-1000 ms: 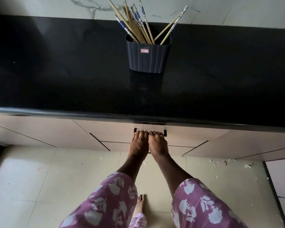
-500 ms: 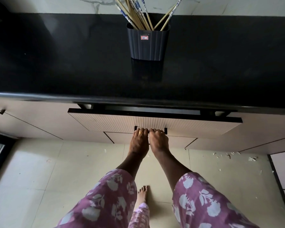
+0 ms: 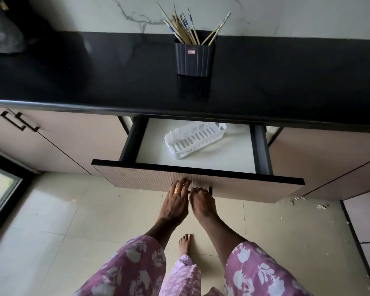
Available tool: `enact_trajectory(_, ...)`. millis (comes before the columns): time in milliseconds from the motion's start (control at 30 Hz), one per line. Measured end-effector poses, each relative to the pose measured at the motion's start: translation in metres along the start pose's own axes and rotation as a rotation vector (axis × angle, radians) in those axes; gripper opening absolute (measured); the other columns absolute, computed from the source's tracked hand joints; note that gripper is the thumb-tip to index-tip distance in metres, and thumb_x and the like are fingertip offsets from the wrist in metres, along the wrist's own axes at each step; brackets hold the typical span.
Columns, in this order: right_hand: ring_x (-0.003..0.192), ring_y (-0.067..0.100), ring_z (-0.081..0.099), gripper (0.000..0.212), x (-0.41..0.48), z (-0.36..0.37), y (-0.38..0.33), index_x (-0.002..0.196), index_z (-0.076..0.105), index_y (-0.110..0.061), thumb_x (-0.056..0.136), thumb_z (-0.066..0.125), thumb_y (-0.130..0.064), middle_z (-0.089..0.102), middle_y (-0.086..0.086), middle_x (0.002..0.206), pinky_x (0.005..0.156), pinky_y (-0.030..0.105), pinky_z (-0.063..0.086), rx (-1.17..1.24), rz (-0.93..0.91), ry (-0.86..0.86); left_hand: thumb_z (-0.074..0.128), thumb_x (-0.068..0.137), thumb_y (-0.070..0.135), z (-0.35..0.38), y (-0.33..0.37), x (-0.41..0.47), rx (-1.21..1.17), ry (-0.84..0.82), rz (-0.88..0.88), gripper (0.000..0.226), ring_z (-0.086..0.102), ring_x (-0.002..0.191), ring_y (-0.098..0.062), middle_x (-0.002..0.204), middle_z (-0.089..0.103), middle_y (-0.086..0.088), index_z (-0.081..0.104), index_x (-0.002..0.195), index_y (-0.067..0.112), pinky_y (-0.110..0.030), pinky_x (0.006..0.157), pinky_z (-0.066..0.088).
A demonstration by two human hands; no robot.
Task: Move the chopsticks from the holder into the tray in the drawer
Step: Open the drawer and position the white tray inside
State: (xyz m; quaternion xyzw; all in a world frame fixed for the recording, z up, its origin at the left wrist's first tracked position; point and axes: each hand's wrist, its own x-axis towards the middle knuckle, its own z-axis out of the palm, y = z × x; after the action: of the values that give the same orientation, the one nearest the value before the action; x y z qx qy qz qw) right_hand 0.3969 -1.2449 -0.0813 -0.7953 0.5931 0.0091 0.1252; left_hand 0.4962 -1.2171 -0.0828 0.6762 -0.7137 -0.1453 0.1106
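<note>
Your left hand (image 3: 175,201) and right hand (image 3: 202,202) both grip the drawer (image 3: 192,180) handle (image 3: 209,190). Drawer open; tray (image 3: 193,138) angled mid-floor, bare space all around. Chopsticks (image 3: 188,26) upright in holder (image 3: 193,58) at table (image 3: 94,77) rear.

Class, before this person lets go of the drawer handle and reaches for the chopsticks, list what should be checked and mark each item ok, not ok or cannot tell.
1. Wood-fronted drawer pulled out far enough to reach inside: ok.
2. White slotted plastic tray lies in the drawer, empty: ok.
3. Wooden and patterned chopsticks all stand in the dark ribbed holder: ok.
4. Black countertop bare around the holder: ok.
5. Left hand and right hand free to reach: not ok, both at the black handle.
6. Tray sits square in the drawer: not ok, it lies at an angle.
</note>
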Motion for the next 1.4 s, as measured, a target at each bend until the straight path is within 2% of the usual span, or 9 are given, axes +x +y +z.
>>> enact_trajectory(100, 0.057, 0.011, 0.067, 0.019, -0.032, -0.021, -0.001, 0.063, 0.069, -0.014, 0.054, 0.085, -0.021, 0.069, 0.001, 0.059, 0.05, 0.019, 0.051, 0.003, -0.251, 0.174, 0.041, 0.093, 0.014, -0.015, 0.004, -0.017, -0.005, 0.129, 0.034, 0.044, 0.041, 0.129, -0.042, 0.138, 0.048, -0.019, 0.047, 0.135, 0.001, -0.044, 0.108, 0.035)
enact_trajectory(133, 0.056, 0.012, 0.068, 0.021, -0.04, -0.023, 0.0, 0.061, 0.07, -0.014, 0.049, 0.087, -0.019, 0.068, 0.0, 0.056, 0.049, 0.018, 0.051, 0.031, -0.337, 0.245, 0.044, 0.093, 0.015, -0.019, 0.004, -0.023, -0.011, 0.132, 0.025, 0.045, 0.039, 0.13, -0.042, 0.139, 0.046, -0.018, 0.046, 0.136, 0.002, -0.044, 0.109, 0.032)
enact_trajectory(300, 0.091, 0.018, 0.072, 0.023, -0.067, -0.036, 0.015, 0.094, 0.075, -0.009, 0.072, 0.072, -0.008, 0.076, 0.003, 0.095, 0.081, 0.03, 0.059, -0.001, -0.574, 0.472, 0.04, 0.099, 0.031, -0.031, 0.001, -0.033, 0.03, 0.143, -0.045, 0.049, 0.029, 0.137, -0.03, 0.146, 0.038, -0.009, 0.036, 0.143, 0.011, -0.038, 0.117, 0.016)
enact_trajectory(400, 0.101, 0.019, 0.07, 0.03, -0.081, -0.046, 0.02, 0.103, 0.073, -0.008, 0.074, 0.064, -0.004, 0.074, 0.006, 0.106, 0.088, 0.034, 0.056, -0.06, -0.565, 0.513, 0.032, 0.099, 0.041, -0.034, 0.001, -0.039, 0.071, 0.093, -0.105, 0.052, 0.028, 0.138, -0.022, 0.147, 0.038, -0.004, 0.035, 0.143, 0.014, -0.036, 0.117, 0.008)
enact_trajectory(533, 0.098, 0.016, 0.071, 0.048, -0.097, -0.053, 0.024, 0.101, 0.074, -0.009, 0.055, 0.088, -0.014, 0.075, 0.004, 0.104, 0.083, 0.029, 0.058, -0.088, -0.511, 0.399, 0.028, 0.099, 0.044, -0.036, 0.003, -0.056, 0.099, 0.032, -0.126, 0.053, 0.031, 0.134, -0.019, 0.143, 0.04, -0.001, 0.034, 0.143, 0.015, -0.033, 0.114, 0.011)
enact_trajectory(767, 0.079, 0.001, 0.072, 0.051, -0.117, -0.054, 0.017, 0.084, 0.079, -0.018, 0.035, 0.093, -0.019, 0.077, -0.008, 0.084, 0.07, 0.013, 0.056, -0.035, -0.479, 0.315, 0.026, 0.1, 0.045, -0.046, 0.005, -0.08, 0.123, -0.092, -0.124, 0.054, 0.029, 0.136, -0.021, 0.147, 0.036, -0.002, 0.029, 0.144, 0.015, -0.033, 0.113, 0.014)
enact_trajectory(1000, 0.074, -0.002, 0.071, 0.039, -0.129, -0.061, 0.017, 0.083, 0.076, -0.024, 0.046, 0.09, -0.026, 0.076, -0.015, 0.082, 0.048, 0.012, 0.052, 0.03, -0.44, 0.261, 0.029, 0.1, 0.043, -0.047, 0.006, -0.092, 0.137, -0.033, -0.085, 0.048, 0.04, 0.129, -0.02, 0.135, 0.051, -0.003, 0.047, 0.134, 0.015, -0.029, 0.111, 0.021)
enact_trajectory(1167, 0.124, 0.01, 0.054, 0.037, -0.111, -0.062, 0.027, 0.127, 0.058, -0.018, 0.095, 0.047, -0.034, 0.059, -0.003, 0.133, 0.096, 0.027, 0.047, 0.067, -0.366, 0.102, 0.035, 0.1, 0.036, -0.062, 0.006, -0.071, 0.121, 0.108, -0.141, 0.04, 0.053, 0.118, -0.025, 0.12, 0.062, -0.008, 0.057, 0.12, 0.009, -0.031, 0.104, 0.032)
enact_trajectory(1400, 0.121, 0.01, 0.055, 0.037, -0.058, -0.07, 0.043, 0.126, 0.056, -0.023, 0.098, 0.038, -0.037, 0.057, -0.009, 0.134, 0.091, 0.026, 0.046, 0.059, -0.216, 0.15, 0.033, 0.099, 0.028, -0.074, -0.006, -0.017, 0.003, 0.018, -0.442, 0.035, 0.043, 0.124, -0.028, 0.129, 0.053, -0.011, 0.05, 0.121, 0.006, -0.032, 0.106, 0.027)
